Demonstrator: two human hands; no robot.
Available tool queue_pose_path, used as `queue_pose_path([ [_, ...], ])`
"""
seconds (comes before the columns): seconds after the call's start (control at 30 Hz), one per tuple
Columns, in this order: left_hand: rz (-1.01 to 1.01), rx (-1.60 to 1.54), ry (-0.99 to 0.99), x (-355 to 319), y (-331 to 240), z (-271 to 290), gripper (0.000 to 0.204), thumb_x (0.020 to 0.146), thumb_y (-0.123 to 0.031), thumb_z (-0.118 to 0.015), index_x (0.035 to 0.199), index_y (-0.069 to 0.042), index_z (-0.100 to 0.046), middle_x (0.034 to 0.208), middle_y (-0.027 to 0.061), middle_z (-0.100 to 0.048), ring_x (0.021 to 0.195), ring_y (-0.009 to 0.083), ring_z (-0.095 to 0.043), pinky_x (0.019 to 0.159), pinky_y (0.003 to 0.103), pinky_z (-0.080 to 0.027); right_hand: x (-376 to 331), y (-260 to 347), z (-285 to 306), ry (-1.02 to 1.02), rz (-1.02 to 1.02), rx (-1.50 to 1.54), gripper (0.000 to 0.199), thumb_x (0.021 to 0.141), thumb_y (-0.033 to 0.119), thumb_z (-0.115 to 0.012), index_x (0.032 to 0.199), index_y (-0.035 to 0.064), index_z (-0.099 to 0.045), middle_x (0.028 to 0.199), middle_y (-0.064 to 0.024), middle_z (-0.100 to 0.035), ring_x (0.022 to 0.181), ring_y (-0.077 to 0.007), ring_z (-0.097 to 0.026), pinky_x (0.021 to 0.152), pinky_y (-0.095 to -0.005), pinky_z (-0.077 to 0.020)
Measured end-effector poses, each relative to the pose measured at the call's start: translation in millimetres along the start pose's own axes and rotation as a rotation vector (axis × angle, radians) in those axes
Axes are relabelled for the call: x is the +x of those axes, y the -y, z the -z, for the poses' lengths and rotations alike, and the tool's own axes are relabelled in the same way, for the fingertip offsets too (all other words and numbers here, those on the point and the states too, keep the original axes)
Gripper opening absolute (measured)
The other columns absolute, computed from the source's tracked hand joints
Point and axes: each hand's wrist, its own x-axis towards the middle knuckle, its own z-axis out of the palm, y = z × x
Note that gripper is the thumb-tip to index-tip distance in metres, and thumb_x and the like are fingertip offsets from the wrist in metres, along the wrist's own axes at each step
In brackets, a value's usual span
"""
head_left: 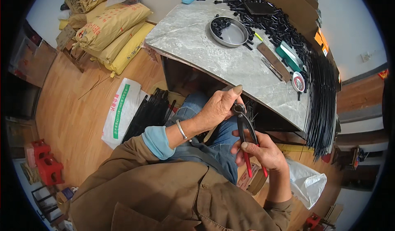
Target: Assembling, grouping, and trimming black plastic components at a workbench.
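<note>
My right hand (263,151) is wrapped around a pair of end-cutting pincers (242,126) with dark arms and red grip ends. The handles stand somewhat apart, and the rounded head points up toward my left hand. My left hand (218,107) is closed beside the pincers' head, thumb raised and fingers curled. Whatever it may hold is hidden behind the fingers. Both hands are over my lap, just off the near edge of the grey marbled table (189,46).
On the table lie a round metal dish (234,35) holding small black parts, a heap of black pieces (279,25), a brown bar (273,60) and a green box (289,55). Long black rods (323,103) hang over the right edge. Yellow sacks (115,29) are stacked at left.
</note>
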Motion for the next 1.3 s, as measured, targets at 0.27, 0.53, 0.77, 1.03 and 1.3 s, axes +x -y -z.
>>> queue_pose_path([
  [0.27, -0.172, 0.237, -0.123, -5, 11, -9, 0.061, 0.096, -0.054, -0.041, 0.072, 0.000, -0.058, 0.054, -0.0020, -0.041, 0.053, 0.0071, -0.038, 0.048, 0.026, -0.033, 1, -9, -14, -0.265, -0.017, -0.445, 0.015, 0.096, 0.015, -0.050, 0.101, 0.0009, -0.051, 0.068, -0.0024, -0.051, 0.051, -0.0116, -0.048, 0.046, -0.0284, -0.0429],
  [0.53, 0.056, 0.095, -0.027, -2, -1, 4, 0.059, 0.096, -0.053, -0.038, 0.074, -0.001, -0.056, 0.053, -0.0013, -0.042, 0.048, 0.0066, -0.038, 0.045, 0.024, -0.030, 3, -9, 1, -0.154, 0.108, -0.445, 0.021, 0.097, 0.014, -0.049, 0.113, -0.0009, -0.049, 0.076, -0.0040, -0.056, 0.060, -0.0100, -0.056, 0.056, -0.0252, -0.0473],
  [0.77, -0.023, 0.119, 0.026, -1, 3, -4, 0.061, 0.097, -0.052, -0.039, 0.071, 0.001, -0.055, 0.052, 0.0000, -0.043, 0.049, 0.0077, -0.038, 0.046, 0.027, -0.032, -14, 28, -4, -0.129, -0.168, -0.426, 0.021, 0.097, 0.015, -0.051, 0.112, 0.0003, -0.050, 0.068, -0.0003, -0.048, 0.052, -0.0080, -0.046, 0.046, -0.0249, -0.0415],
  [1.03, -0.199, 0.336, -0.055, -5, 17, -3, 0.055, 0.099, -0.043, -0.036, 0.078, 0.002, -0.062, 0.064, 0.0085, -0.059, 0.057, 0.0168, -0.054, 0.058, 0.030, -0.043, 4, 3, -4, -0.239, 0.057, -0.943, 0.016, 0.093, 0.008, -0.051, 0.107, -0.0006, -0.050, 0.065, -0.0102, -0.050, 0.053, -0.0162, -0.045, 0.051, -0.0322, -0.0406],
  [1.3, -0.685, 0.407, -0.282, 10, -76, 6, 0.026, 0.097, -0.021, -0.050, 0.111, -0.002, -0.042, 0.074, 0.0131, -0.056, 0.063, 0.0302, -0.058, 0.061, 0.036, -0.047, 53, 18, 46, -0.703, 0.114, -1.277, 0.032, 0.096, 0.023, -0.050, 0.116, -0.0025, -0.049, 0.096, -0.0325, -0.060, 0.094, -0.0484, -0.057, 0.076, -0.0459, -0.0449],
])
